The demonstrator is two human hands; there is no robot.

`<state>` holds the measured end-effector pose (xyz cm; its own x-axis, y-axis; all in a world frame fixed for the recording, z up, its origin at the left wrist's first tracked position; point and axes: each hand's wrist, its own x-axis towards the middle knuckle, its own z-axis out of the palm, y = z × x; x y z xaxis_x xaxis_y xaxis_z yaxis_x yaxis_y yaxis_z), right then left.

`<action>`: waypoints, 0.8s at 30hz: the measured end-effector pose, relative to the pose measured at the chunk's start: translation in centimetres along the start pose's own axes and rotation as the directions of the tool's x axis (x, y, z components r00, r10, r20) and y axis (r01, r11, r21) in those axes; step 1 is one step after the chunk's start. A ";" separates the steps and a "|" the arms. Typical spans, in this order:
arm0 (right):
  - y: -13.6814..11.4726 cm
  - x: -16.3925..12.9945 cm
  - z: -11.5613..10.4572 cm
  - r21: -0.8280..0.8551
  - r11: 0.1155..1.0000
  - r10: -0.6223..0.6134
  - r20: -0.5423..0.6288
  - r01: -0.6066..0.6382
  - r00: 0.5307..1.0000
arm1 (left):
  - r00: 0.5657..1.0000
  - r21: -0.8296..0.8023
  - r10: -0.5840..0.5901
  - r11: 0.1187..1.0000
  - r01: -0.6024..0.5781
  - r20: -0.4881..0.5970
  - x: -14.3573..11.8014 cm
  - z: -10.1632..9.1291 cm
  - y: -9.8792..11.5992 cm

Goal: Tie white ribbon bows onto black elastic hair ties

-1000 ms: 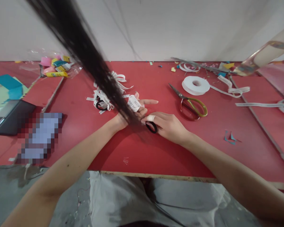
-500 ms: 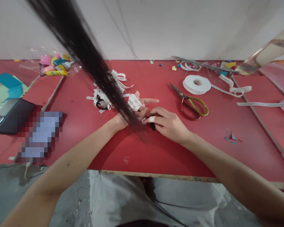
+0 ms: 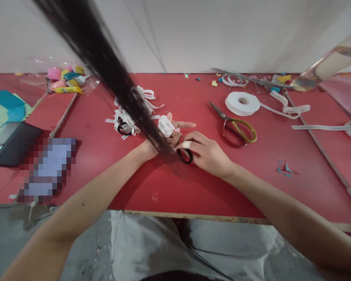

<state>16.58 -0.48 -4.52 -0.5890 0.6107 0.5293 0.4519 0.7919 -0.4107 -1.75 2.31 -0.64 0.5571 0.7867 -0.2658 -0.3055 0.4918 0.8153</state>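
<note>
White printed ribbon [image 3: 165, 126] is looped over the fingers of my left hand [image 3: 174, 138], which is partly curled around it with the index finger stretched out. My right hand [image 3: 209, 153] pinches a black hair tie [image 3: 190, 160] close beside the left fingertips. A pale wrap circles one right finger. Dark hair [image 3: 117, 82] hangs across the view and hides part of the left palm and wrist. Left of the hands lies a pile of ribbon bows with black hair ties [image 3: 131, 125].
Scissors [image 3: 232, 125] and a ribbon roll [image 3: 242, 104] lie to the right, with loose ribbon [image 3: 298, 111] trailing off. A blurred-out phone [image 3: 51, 168] and a black case [image 3: 17, 144] lie left. Bagged coloured items [image 3: 67, 80] sit at back left; a clear bottle [image 3: 321, 70] stands back right.
The black hair tie has turned and now shows as an open ring below my right fingers. Both hands stay in nearly the same place, and the ribbon remains on the left fingers.
</note>
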 end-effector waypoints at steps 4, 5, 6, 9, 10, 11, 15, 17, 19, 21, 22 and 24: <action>-0.1 0.1 -0.1 -0.015 1.000 0.026 0.010 -0.026 1.000 | 1.000 0.020 0.020 1.000 -0.020 -0.013 0.0 -0.1 -0.1; -0.1 0.1 -0.1 -0.030 0.999 0.023 0.016 -0.023 1.000 | 1.000 0.025 0.026 0.999 -0.026 -0.013 0.0 -0.1 -0.1; -0.1 0.1 -0.1 -0.045 0.999 0.016 0.020 -0.015 1.000 | 0.999 0.030 0.032 0.999 -0.032 -0.015 0.0 0.0 -0.2; -0.1 0.0 0.0 -0.071 0.997 -0.015 0.020 0.016 1.000 | 0.999 0.044 0.036 0.998 -0.034 -0.029 -0.1 0.1 -0.1; -0.1 0.0 0.0 -0.073 0.997 -0.016 0.019 0.018 1.000 | 0.999 0.040 0.030 0.999 -0.028 -0.031 -0.1 0.2 -0.1; -0.1 0.0 0.1 -0.076 0.997 -0.012 0.016 0.013 1.000 | 0.999 0.031 0.024 0.999 -0.023 -0.032 -0.2 0.2 0.0; -0.2 0.0 0.1 -0.095 0.995 0.020 0.021 -0.018 1.000 | 1.000 -0.019 0.014 1.000 -0.015 -0.028 -0.1 0.1 -0.1; -0.3 0.0 0.1 -0.086 0.996 0.021 0.038 -0.018 0.999 | 1.000 -0.025 0.013 1.000 -0.013 -0.014 0.0 0.0 -0.1; -0.3 0.1 0.1 -0.067 0.998 0.014 0.049 -0.011 0.999 | 1.000 -0.026 0.011 1.000 -0.011 0.002 0.0 -0.1 -0.2; -0.2 0.2 0.1 -0.053 0.999 0.003 0.056 0.000 0.998 | 1.000 -0.024 0.009 1.000 -0.009 0.008 0.0 -0.1 -0.2; -0.2 0.2 0.1 -0.050 0.999 0.001 0.059 0.002 0.998 | 1.000 -0.023 0.008 1.000 -0.008 0.006 0.0 -0.1 -0.2; -0.2 0.2 0.1 -0.045 0.999 0.011 0.068 -0.008 0.998 | 1.000 -0.015 0.000 1.000 0.000 -0.002 0.0 0.0 -0.1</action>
<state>16.33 -0.50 -4.44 -0.6280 0.6179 0.4731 0.4864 0.7862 -0.3811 -1.73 2.29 -0.76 0.5559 0.7873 -0.2666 -0.3167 0.4971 0.8078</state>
